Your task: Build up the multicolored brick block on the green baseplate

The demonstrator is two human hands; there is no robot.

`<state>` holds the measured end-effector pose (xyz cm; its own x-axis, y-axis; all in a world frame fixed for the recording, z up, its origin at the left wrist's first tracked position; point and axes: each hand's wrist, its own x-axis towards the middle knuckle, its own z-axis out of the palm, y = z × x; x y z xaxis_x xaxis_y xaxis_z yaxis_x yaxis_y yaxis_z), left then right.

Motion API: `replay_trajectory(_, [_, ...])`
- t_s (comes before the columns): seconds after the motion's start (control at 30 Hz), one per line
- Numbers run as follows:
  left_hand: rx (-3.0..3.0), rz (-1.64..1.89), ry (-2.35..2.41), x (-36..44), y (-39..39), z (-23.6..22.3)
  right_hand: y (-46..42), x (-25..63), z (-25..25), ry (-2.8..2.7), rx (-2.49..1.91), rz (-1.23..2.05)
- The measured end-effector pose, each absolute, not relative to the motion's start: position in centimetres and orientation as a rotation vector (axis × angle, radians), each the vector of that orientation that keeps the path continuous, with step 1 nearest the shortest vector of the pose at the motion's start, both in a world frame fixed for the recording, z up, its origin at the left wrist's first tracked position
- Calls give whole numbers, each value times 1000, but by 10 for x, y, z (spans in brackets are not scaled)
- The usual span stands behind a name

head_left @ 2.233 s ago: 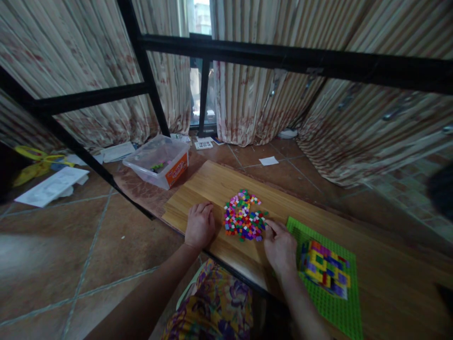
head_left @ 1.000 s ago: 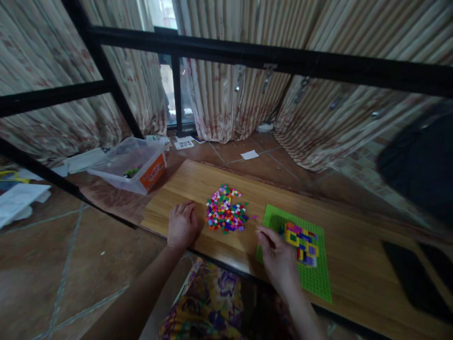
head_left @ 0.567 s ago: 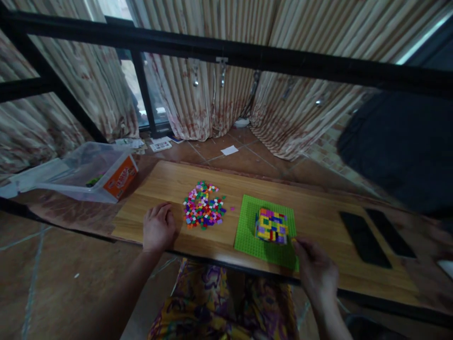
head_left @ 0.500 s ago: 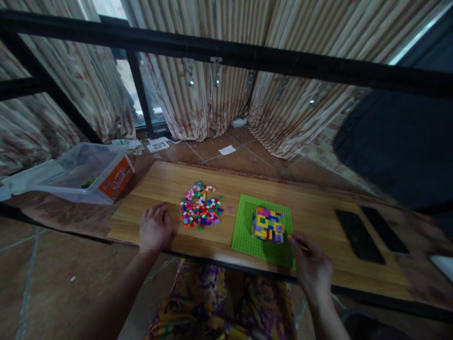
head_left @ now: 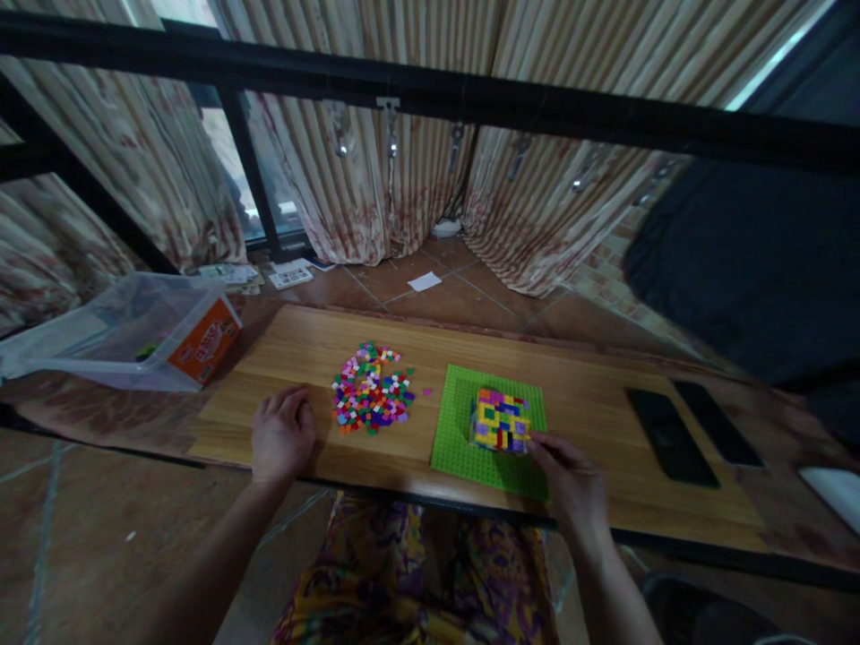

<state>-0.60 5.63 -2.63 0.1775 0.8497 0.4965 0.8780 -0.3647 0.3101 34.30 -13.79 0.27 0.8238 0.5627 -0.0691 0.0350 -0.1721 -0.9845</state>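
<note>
My left hand (head_left: 282, 434) rests on the wooden table with its fingers curled in and nothing visible in them, left of a loose pile of small coloured toy bricks (head_left: 376, 394). My right hand (head_left: 568, 470) pinches a small yellow brick, now mostly hidden by the fingertips, at the right side of a block built of coloured bricks (head_left: 501, 421). That block, mainly yellow and purple on top, stands on a green studded baseplate (head_left: 453, 448). One pink brick (head_left: 428, 391) lies alone between the pile and the baseplate.
Two dark phone-like slabs (head_left: 672, 439) lie on the table (head_left: 591, 394) at the right. A clear plastic box (head_left: 134, 331) with an orange label stands at the left. A black metal rail (head_left: 430, 85) crosses in front of striped curtains (head_left: 376, 197). White paper (head_left: 425, 281) lies on the floor.
My right hand has gone from the brick pile across to the right side of the built block, carrying the small yellow brick. My left hand has stayed on the table; the view has turned right.
</note>
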Motion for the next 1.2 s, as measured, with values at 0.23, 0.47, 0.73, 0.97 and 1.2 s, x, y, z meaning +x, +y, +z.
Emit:
replay_trajectory(0.23, [-2375,-942,-1773,-6,56,-25,-134,342,9,-304,-1603,637])
replay_trajectory(0.47, [-2389,-951,-1801,-5,55,-24,-132,341,2,-190,-1418,717])
replay_trajectory(0.73, [-2388,-926,-1804,-5,55,-24,-134,340,-7,-159,-1360,704])
replay_trajectory(0.97, [-2393,-931,-1792,-6,55,-25,-135,337,-9,-177,-1309,696])
replay_trajectory(1.2, [-2390,-916,-1781,-6,56,-25,-135,338,-5,-173,-1327,708])
